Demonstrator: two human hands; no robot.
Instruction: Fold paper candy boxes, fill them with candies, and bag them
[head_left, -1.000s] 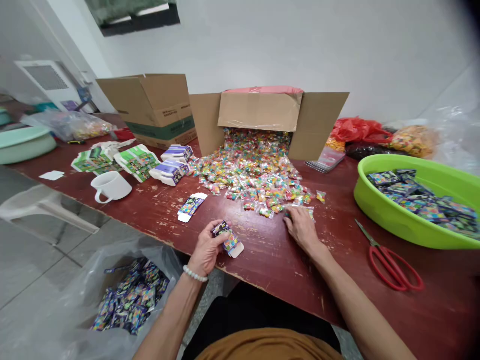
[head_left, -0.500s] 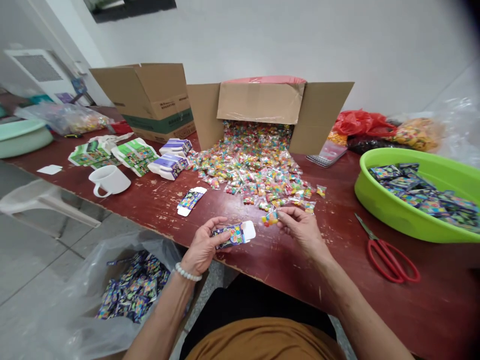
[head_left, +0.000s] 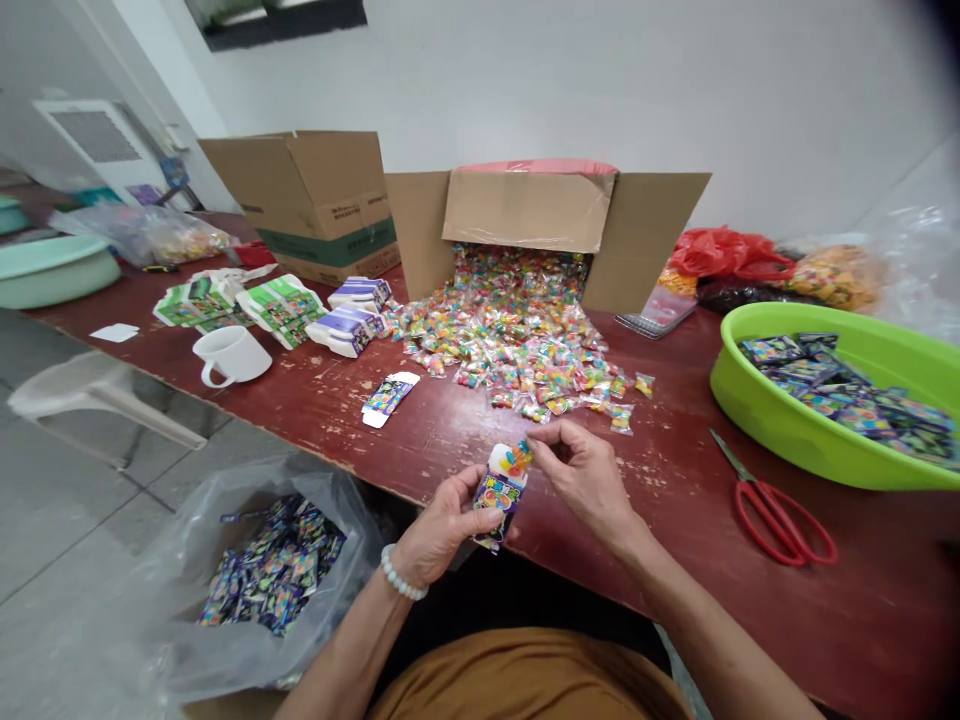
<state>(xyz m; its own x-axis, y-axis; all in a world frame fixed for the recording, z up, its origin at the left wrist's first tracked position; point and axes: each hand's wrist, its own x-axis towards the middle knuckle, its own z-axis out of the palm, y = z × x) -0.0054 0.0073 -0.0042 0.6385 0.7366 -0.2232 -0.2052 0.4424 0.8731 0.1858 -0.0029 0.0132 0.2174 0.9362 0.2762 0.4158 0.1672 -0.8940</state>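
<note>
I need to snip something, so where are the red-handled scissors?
In the head view, the scissors lie on the table at right, just below the green tub, rightward of the right hand.

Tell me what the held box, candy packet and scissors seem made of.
Held box: likely thin printed card; stiff white flap. Candy packet: probably clear plastic film; colours show through. Scissors: grey blades, likely metal; smooth red handles, perhaps plastic.
</note>
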